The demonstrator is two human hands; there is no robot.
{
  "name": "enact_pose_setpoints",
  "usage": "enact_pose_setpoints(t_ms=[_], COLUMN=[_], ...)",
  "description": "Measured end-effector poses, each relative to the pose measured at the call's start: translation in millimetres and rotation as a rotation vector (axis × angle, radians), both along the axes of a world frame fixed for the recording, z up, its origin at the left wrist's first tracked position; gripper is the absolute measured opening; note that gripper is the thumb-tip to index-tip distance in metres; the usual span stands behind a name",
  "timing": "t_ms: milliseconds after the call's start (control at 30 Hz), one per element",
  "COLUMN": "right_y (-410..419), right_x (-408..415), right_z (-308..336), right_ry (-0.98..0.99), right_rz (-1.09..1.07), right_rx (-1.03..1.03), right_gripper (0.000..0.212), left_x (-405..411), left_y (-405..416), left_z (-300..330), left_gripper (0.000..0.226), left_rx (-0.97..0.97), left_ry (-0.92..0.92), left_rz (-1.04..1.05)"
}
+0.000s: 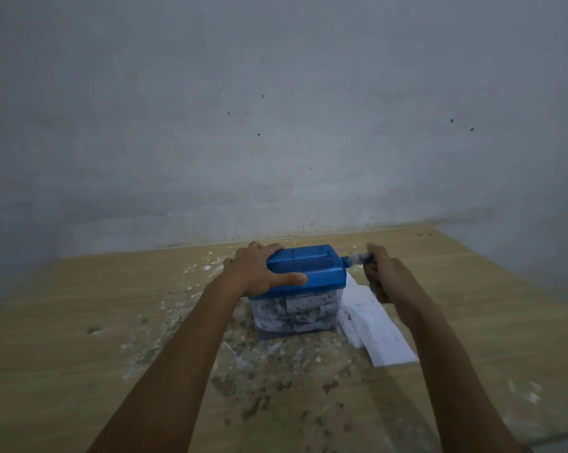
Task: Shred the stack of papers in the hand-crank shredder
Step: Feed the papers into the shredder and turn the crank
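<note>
Nearest: two bare forearms reach fwd from the bottom edge over a light wooden table (63, 322); table surface btwn the arms is stained, w/ dark flecks and whitish smears around the shredder's base.

Mid, right side: stack of papers (374, 325) lies flat on the table just beside the shredder, w/ faint print on top sheet; stack partly under the right forearm.

Centre: hand-crank shredder (305, 269), blue lid on a clear bin (295, 317); bin packed w/ white paper shreds (292, 310) nearly to the lid.

Left hand (259, 273) lies over the lid's left end; fingers wrapped over the far edge, thumb stretched along the near side; clamped on the lid.

Right hand (382, 276) at the shredder's right; fingers curled round the crank handle (357, 258), which sticks out of the lid's right end; handle and hand blurred.

Farthest: grey-white wall (276, 109) behind the table's back edge, w/ a few dark specks.
</note>
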State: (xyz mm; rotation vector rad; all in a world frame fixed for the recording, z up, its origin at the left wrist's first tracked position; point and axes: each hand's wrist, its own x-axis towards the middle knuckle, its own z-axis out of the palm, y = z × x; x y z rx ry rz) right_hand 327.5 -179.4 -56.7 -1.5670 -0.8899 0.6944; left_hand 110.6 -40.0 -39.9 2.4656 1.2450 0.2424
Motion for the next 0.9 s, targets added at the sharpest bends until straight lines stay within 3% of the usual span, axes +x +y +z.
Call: enact_pose_setpoints(t_ms=[267,367,533,633,767,900], right_y=[54.7,78.6,96.2,88.0,76.9,57.7], right_x=[4.8,12.9,21.3,20.8,27.4,15.3], right_z=[21.5,18.1,-20.2,-51.5,-71.7,-69.2], right_ry=[-0.313,-0.299,-0.332,-0.389,-0.332,-0.571], right_rz=[-0.203,-0.143,-0.026,-0.034,-0.12,-0.146], right_rx=[0.076,0.086,-0.199,-0.354,-0.271,-0.272], right_gripper=[0.05,0.052,0.034,0.036,0.023,0.063], left_x=[-2.7,-2.9,-1.5,-0.4,0.6,0.7], left_y=[5.4,6.2,6.9,6.4,6.3,7.4], left_z=[-3.5,-6.7,-10.3,-12.8,-13.7,-15.7], left_gripper=[0.124,0.123,0.117,0.107,0.108,0.114], left_rx=[-0.02,-0.013,0.007,0.01,0.02,0.044], left_ry=[-0.054,-0.084,-0.115,-0.138,-0.143,-0.132], left_rz=[-0.037,-0.041,-0.028,-0.03,-0.021,-0.005])
